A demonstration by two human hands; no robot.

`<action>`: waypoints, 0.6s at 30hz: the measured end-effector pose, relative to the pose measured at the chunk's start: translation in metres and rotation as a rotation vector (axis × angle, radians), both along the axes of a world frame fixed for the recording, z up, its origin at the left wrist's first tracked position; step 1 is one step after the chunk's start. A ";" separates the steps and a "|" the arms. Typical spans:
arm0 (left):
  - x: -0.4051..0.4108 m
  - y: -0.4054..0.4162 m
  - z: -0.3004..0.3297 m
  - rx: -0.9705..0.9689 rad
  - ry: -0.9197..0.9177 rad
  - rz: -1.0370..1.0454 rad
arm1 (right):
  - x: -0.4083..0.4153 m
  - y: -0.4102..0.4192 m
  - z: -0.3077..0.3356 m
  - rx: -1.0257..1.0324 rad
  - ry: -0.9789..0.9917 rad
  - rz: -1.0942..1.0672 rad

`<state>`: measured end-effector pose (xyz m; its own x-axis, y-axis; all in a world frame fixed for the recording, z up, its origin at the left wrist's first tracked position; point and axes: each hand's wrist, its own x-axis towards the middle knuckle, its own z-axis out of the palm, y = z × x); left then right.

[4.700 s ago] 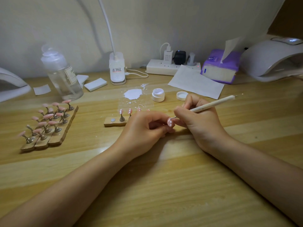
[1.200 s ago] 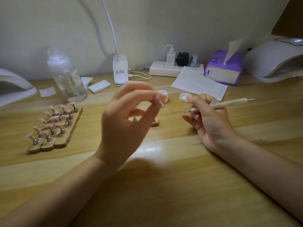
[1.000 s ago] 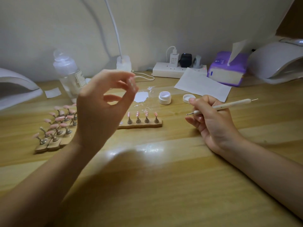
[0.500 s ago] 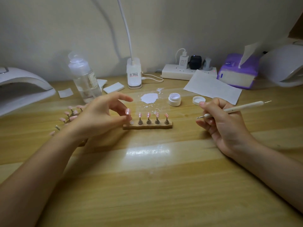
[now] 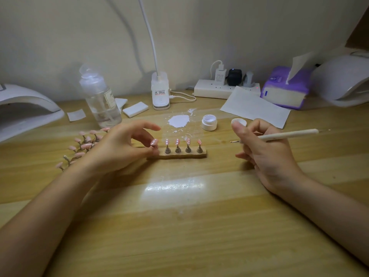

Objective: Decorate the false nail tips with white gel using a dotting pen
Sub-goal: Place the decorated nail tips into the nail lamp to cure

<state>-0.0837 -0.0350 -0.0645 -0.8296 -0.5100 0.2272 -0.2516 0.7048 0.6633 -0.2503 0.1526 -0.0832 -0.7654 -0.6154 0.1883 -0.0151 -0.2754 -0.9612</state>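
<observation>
At the left end of the wooden strip (image 5: 177,156), your left hand (image 5: 117,148) pinches a small stand carrying a pink nail tip (image 5: 153,142) with white dots on it, thumb and fingers closed low around the stem, and appears to be seating it beside the four dotted tips (image 5: 182,141) already standing in a row. Your right hand (image 5: 265,154) hangs apart on the other side, fingers curled round the dotting pen (image 5: 287,134), its metal point aimed leftward and touching nothing. This reads as the put-back step for one finished tip; the next move calls for letting go cleanly without brushing the wet dots, then taking an undecorated tip from the racks of plain pink tips (image 5: 83,145) just behind your left wrist (part of them is hidden by the hand). Reloading means reaching the pen to the white gel smear (image 5: 178,120) or the open gel jar (image 5: 209,122), both just behind the strip. Bare desk (image 5: 179,226) lies wide toward you, so work there; behind, the bottle (image 5: 100,96) and lamp base (image 5: 160,90) crowd the far edge.
</observation>
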 end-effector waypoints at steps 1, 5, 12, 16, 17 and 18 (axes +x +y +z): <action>0.000 0.000 0.000 0.027 -0.001 -0.005 | 0.000 0.000 -0.001 0.011 0.061 -0.016; -0.001 0.001 -0.003 0.040 -0.068 -0.057 | -0.004 0.008 -0.001 0.157 0.529 -0.062; -0.001 0.004 -0.005 -0.033 -0.009 -0.092 | -0.012 0.010 -0.008 0.531 0.950 -0.051; -0.002 0.007 -0.005 -0.064 0.072 -0.062 | -0.013 0.008 -0.009 0.559 1.070 -0.046; -0.003 0.008 -0.004 -0.065 0.086 -0.058 | -0.013 0.008 -0.010 0.566 1.085 -0.032; -0.004 0.009 -0.004 -0.063 0.095 -0.056 | -0.013 0.008 -0.010 0.577 1.097 -0.018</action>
<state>-0.0877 -0.0260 -0.0685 -0.8297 -0.4453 0.3366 -0.1481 0.7571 0.6363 -0.2635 0.1603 -0.0933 -0.3834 -0.8123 0.4395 -0.8874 0.1922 -0.4190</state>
